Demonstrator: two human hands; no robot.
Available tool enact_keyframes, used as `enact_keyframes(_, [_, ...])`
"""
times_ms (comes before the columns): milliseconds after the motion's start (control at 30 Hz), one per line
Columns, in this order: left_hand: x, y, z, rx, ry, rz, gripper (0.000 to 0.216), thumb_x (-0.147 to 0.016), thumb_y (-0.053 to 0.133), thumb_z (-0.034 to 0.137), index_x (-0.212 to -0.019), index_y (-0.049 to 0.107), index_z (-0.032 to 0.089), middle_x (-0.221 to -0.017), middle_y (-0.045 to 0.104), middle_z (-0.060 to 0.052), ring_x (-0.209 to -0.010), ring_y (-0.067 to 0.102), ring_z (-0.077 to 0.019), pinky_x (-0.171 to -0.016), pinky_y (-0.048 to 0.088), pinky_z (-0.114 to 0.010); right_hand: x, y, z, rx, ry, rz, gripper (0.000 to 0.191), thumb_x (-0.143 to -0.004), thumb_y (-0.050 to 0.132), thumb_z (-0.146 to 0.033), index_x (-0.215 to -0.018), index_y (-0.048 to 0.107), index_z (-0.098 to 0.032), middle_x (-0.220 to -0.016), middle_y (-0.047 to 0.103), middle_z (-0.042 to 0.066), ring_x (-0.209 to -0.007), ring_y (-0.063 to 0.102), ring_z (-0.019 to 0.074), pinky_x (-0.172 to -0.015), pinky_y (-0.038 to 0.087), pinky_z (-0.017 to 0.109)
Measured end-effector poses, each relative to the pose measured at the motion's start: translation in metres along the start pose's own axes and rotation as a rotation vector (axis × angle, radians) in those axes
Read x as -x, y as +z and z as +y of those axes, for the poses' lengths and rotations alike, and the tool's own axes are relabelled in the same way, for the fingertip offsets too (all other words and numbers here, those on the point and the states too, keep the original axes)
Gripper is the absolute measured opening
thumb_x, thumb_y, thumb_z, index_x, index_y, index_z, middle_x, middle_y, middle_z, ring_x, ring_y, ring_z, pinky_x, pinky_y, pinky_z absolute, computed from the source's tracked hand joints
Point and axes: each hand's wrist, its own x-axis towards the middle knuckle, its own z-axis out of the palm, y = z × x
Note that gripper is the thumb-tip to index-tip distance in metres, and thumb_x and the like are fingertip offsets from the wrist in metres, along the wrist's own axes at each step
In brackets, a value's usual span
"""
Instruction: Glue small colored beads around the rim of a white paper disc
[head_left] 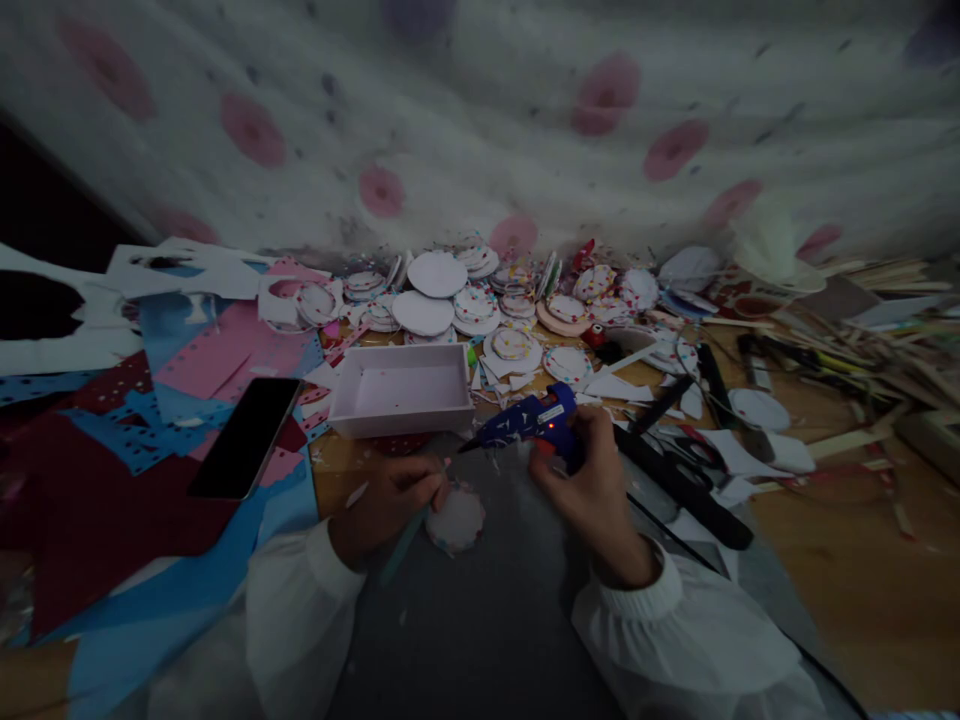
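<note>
My right hand (585, 490) is wrapped round the handle of a blue hot glue gun (517, 420), whose small red light glows. Its dark nozzle points left, above a round white disc (456, 518) with a dotted, coloured edge. With fingers pinched together, my left hand (397, 495) holds a pale green strip (405, 548) that trails down toward me. The fingertips are at the disc's upper left rim; whether they also grip the disc I cannot tell. Beneath the hands lies a dark grey mat (480, 640).
A white open box (401, 420) stands behind my left hand. Several decorated discs (476, 310) are piled at the back. To the left lie a phone (247, 437) and coloured sheets (112, 490); to the right, a black rod (690, 490), scissors (690, 450) and wooden sticks (862, 360).
</note>
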Motion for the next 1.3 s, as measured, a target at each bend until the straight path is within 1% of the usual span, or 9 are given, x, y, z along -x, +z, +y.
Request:
enact_keyframes(133, [0.0006, -0.0008, -0.0023, -0.016, 0.013, -0.009, 0.033, -0.09, 0.044, 0.026, -0.06, 0.052, 0.016, -0.066, 0.053, 0.0, -0.066, 0.051, -0.0133, -0.068, 0.04, -0.027, 0.0017, 0.0018, 0.0008, 0.008, -0.013, -0.002, 0.043, -0.07, 0.062, -0.027, -0.107, 0.041, -0.024, -0.092, 0.057, 0.004, -0.078, 0.057, 0.0199, -0.071, 0.048, 0.037])
enact_keyframes(333, [0.0, -0.0004, -0.0019, -0.033, 0.007, 0.005, 0.033, -0.088, 0.046, 0.027, -0.058, 0.052, 0.017, -0.065, 0.054, -0.001, -0.067, 0.053, -0.0147, -0.07, 0.043, -0.028, 0.0038, 0.0031, 0.0041, 0.076, -0.036, -0.014, 0.043, -0.07, 0.062, -0.028, -0.108, 0.042, -0.024, -0.086, 0.057, 0.003, -0.069, 0.055, 0.0191, -0.06, 0.046, 0.034])
enact_keyframes(500, [-0.0008, 0.0006, 0.0001, -0.033, 0.028, 0.02, 0.033, -0.088, 0.046, 0.029, -0.057, 0.052, 0.017, -0.064, 0.055, -0.001, -0.066, 0.053, -0.0143, -0.071, 0.043, -0.028, 0.0046, 0.0036, 0.0066, 0.08, -0.056, -0.031, 0.044, -0.07, 0.062, -0.026, -0.108, 0.042, -0.024, -0.09, 0.059, 0.004, -0.075, 0.058, 0.0208, -0.065, 0.048, 0.035])
enact_keyframes(667, [-0.0012, 0.0005, 0.0014, -0.027, 0.027, 0.001, 0.035, -0.089, 0.046, 0.029, -0.058, 0.054, 0.015, -0.066, 0.053, -0.001, -0.066, 0.052, -0.0136, -0.067, 0.041, -0.026, 0.0052, 0.0026, 0.0049, 0.091, -0.064, -0.044, 0.044, -0.07, 0.061, -0.025, -0.109, 0.041, -0.023, -0.091, 0.059, 0.004, -0.075, 0.059, 0.021, -0.064, 0.047, 0.035])
enact_keyframes(867, [-0.0001, 0.0002, -0.0019, -0.021, 0.032, 0.005, 0.034, -0.09, 0.045, 0.028, -0.06, 0.054, 0.015, -0.066, 0.054, 0.0, -0.067, 0.052, -0.013, -0.067, 0.041, -0.025, 0.005, 0.0014, 0.0058, 0.109, -0.067, -0.051, 0.041, -0.071, 0.061, -0.025, -0.107, 0.041, -0.024, -0.088, 0.06, 0.003, -0.072, 0.059, 0.0203, -0.063, 0.047, 0.034])
enact_keyframes(967, [0.0002, -0.0001, -0.0038, -0.017, 0.037, 0.002, 0.033, -0.091, 0.044, 0.027, -0.061, 0.054, 0.015, -0.068, 0.054, 0.0, -0.068, 0.053, -0.013, -0.068, 0.042, -0.025, 0.0052, 0.0015, 0.0063, 0.104, -0.062, -0.05, 0.043, -0.071, 0.061, -0.026, -0.108, 0.041, -0.024, -0.09, 0.061, 0.004, -0.075, 0.06, 0.0211, -0.065, 0.048, 0.035])
enact_keyframes(1133, [0.0006, -0.0002, -0.0039, 0.001, 0.019, -0.021, 0.033, -0.09, 0.045, 0.027, -0.06, 0.053, 0.016, -0.067, 0.052, 0.0, -0.066, 0.052, -0.0127, -0.066, 0.041, -0.025, 0.0053, 0.0013, 0.004, 0.089, -0.062, -0.039, 0.043, -0.071, 0.062, -0.027, -0.108, 0.042, -0.023, -0.092, 0.062, 0.006, -0.078, 0.061, 0.0229, -0.069, 0.05, 0.038])
enact_keyframes(1300, [0.0016, 0.0003, -0.0008, -0.006, -0.001, -0.001, 0.032, -0.089, 0.046, 0.028, -0.059, 0.052, 0.016, -0.067, 0.052, 0.0, -0.066, 0.051, -0.0126, -0.065, 0.041, -0.024, 0.0055, 0.0011, 0.0029, 0.08, -0.075, -0.039, 0.043, -0.071, 0.062, -0.026, -0.109, 0.042, -0.024, -0.093, 0.062, 0.006, -0.079, 0.062, 0.0232, -0.07, 0.05, 0.039])
